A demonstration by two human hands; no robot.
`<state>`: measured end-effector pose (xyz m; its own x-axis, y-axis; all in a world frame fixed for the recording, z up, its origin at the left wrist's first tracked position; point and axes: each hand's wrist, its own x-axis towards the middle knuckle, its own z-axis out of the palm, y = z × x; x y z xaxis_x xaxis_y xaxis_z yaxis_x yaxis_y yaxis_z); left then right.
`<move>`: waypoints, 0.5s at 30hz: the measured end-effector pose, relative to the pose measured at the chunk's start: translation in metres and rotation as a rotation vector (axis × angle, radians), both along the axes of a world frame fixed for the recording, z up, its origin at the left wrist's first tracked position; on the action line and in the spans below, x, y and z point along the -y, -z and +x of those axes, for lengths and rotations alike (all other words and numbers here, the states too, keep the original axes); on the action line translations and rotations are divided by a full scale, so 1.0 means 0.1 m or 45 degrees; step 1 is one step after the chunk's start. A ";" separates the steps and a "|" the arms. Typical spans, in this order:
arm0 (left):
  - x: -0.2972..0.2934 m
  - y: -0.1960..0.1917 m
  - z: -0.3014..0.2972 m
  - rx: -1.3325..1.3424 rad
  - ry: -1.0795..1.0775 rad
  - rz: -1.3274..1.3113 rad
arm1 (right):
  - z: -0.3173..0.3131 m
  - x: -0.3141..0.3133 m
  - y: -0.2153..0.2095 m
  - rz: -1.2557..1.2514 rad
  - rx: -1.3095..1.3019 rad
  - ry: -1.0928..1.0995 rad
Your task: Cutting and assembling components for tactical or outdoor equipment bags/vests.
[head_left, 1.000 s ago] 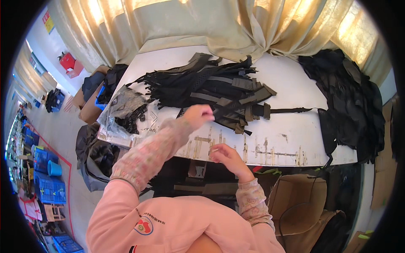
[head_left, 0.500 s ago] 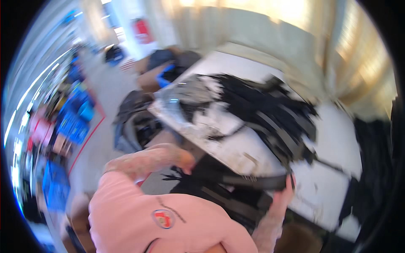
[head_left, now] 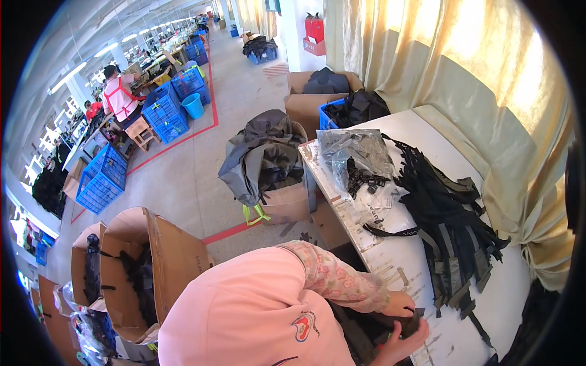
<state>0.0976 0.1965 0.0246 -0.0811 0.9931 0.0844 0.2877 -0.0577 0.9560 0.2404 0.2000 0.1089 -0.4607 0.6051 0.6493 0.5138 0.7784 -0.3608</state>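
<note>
Close together at the near edge of the white table [head_left: 511, 287], my two hands are on one dark grey fabric strap [head_left: 412, 322]. My left hand [head_left: 400, 304] reaches over from above, its fingers closed on the strap. Just below it, my right hand [head_left: 405, 345] grips the strap's end between thumb and fingers. More of the dark fabric [head_left: 357, 329] hangs beside my body, partly hidden by my pink top. Farther up the table lies a heap of black straps [head_left: 430, 204]. Beside the heap rests a clear plastic bag [head_left: 357, 149] with small black buckles [head_left: 364, 180] by it.
Cartons with dark fabric stand left of the table: a draped one [head_left: 284, 207] and a large open one [head_left: 177, 256]. Behind the table are a blue crate [head_left: 326, 116] and a pale curtain [head_left: 488, 91]. Across the aisle, a person [head_left: 121, 97] stands near blue crates [head_left: 165, 113].
The view has swung left and sharpened from a blur. My hands, apart along the dark strap before, are now close together at its end.
</note>
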 end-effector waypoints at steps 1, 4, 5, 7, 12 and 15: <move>0.00 -0.07 -0.01 -0.074 0.082 -0.060 | 0.01 0.00 -0.13 0.058 0.280 -0.165; 0.01 -0.10 -0.02 -0.208 0.199 -0.120 | 0.01 0.01 -0.16 -0.839 0.284 0.008; 0.03 -0.09 -0.04 -0.263 0.212 -0.123 | 0.01 0.00 -0.15 -0.837 0.287 -0.005; 0.06 0.04 -0.04 -0.231 0.119 -0.066 | 0.00 -0.01 -0.09 -0.917 0.224 -0.046; 0.11 0.06 -0.04 -0.182 0.034 -0.039 | 0.21 -0.18 0.27 -0.610 0.295 -0.348; 0.13 0.03 -0.05 -0.170 0.171 -0.080 | 0.30 -0.26 0.27 -0.790 0.444 -0.465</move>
<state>0.0921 0.1838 0.0217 0.0602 0.9979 0.0229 0.4060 -0.0454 0.9127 0.2706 0.2265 0.0823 -0.8141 0.5802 0.0262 0.4277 0.6294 -0.6489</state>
